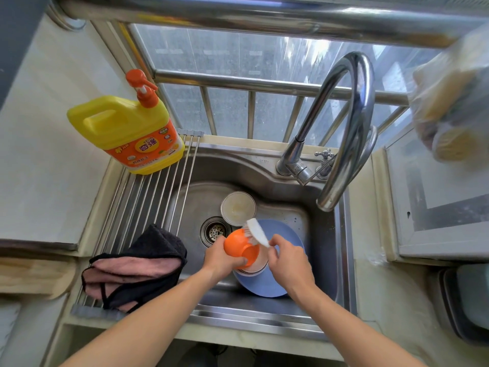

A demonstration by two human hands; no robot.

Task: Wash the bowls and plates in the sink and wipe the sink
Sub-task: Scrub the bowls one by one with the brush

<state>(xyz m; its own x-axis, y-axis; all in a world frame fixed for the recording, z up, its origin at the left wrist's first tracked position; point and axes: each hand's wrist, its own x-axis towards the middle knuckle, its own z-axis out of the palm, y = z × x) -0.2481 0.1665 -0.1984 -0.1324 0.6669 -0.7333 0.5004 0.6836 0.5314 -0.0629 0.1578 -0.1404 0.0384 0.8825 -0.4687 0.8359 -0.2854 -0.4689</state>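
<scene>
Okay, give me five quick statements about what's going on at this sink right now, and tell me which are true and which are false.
1. The left hand holds an orange bowl. True.
2. The right hand grips a white dish brush against the bowl. True.
3. Water is streaming from the faucet. False: no water is visible at the spout.
4. The yellow detergent bottle lies inside the sink. False: it stands on the roll-up drying rack at the left.
5. A blue plate sits in the sink beneath the hands. True.

bowl [238, 208] in sink [288, 197], behind plate [264, 286], drain [215, 231] left
</scene>
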